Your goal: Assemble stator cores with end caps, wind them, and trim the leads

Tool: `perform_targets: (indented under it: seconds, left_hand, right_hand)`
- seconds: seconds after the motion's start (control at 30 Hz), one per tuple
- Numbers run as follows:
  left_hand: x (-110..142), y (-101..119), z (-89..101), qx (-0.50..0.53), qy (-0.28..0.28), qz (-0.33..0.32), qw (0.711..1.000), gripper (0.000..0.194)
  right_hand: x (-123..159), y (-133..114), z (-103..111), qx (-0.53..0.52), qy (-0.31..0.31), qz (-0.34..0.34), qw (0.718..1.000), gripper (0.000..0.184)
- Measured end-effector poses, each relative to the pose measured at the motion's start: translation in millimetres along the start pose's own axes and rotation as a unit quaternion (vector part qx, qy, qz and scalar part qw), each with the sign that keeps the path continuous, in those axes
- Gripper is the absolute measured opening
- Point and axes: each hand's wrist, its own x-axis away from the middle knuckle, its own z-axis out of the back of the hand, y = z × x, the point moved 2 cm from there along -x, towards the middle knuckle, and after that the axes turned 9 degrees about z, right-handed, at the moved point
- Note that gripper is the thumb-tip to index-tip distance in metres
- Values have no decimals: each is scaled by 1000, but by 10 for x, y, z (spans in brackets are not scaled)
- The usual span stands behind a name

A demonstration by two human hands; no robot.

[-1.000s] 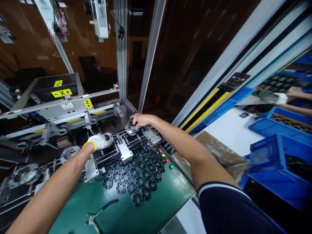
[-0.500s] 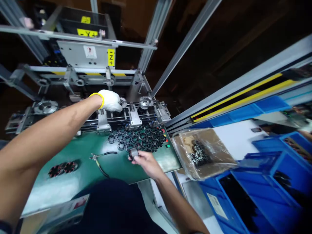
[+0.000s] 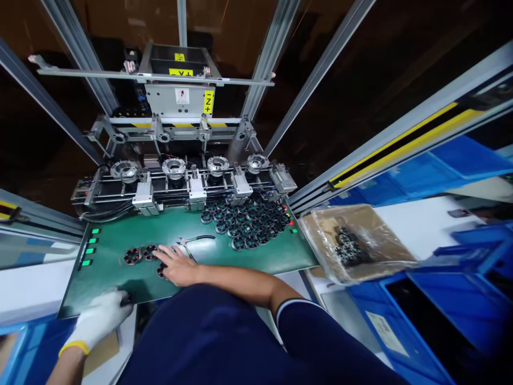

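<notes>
My left hand (image 3: pixel 102 315), in a white glove with a yellow cuff, is at the table's near left edge. Its fingers are closed round a dark part (image 3: pixel 127 300), mostly hidden, that looks like a motor stator. My bare right hand (image 3: pixel 180 266) lies low over the green tabletop (image 3: pixel 208 259), its thumb side round a black motor stator (image 3: pixel 161 270). Its fingertips reach to a second stator (image 3: pixel 149 252) with reddish windings. Another wound stator (image 3: pixel 132 256) lies just left of that. Pliers (image 3: pixel 188 243) rest beyond my right hand.
Many black stators (image 3: pixel 248 222) are heaped at the table's right. Behind stands a winding machine with several round metal holders (image 3: pixel 174 167). A plastic-lined carton (image 3: pixel 360 240) holds more parts at right, beside blue bins (image 3: pixel 385 326). Green buttons (image 3: pixel 91 250) line the left edge.
My left hand has come from the machine's holders down to the near left edge. My right hand has moved left from beside the heap to the wound stators. The view has shifted left.
</notes>
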Motion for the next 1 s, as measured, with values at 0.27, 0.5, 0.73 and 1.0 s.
perform_targets:
  seconds: [0.27,0.5,0.73,1.0]
  left_hand:
    - [-7,150,-77,122,220,73,965,47]
    - [160,-42,4,308,256,145,905,49]
    - [131,457,514,327,291,37,898,49]
    - [185,1397,837,207,269,-150,929,89]
  right_hand:
    - [348,63,278,102,56,-58,992,26]
    - [1478,817,799,104,199,-290,930,30]
    - [1325,826,750,-27,280,-305,910,10]
    - [784,-101,1147,-309,278,-138,899,31]
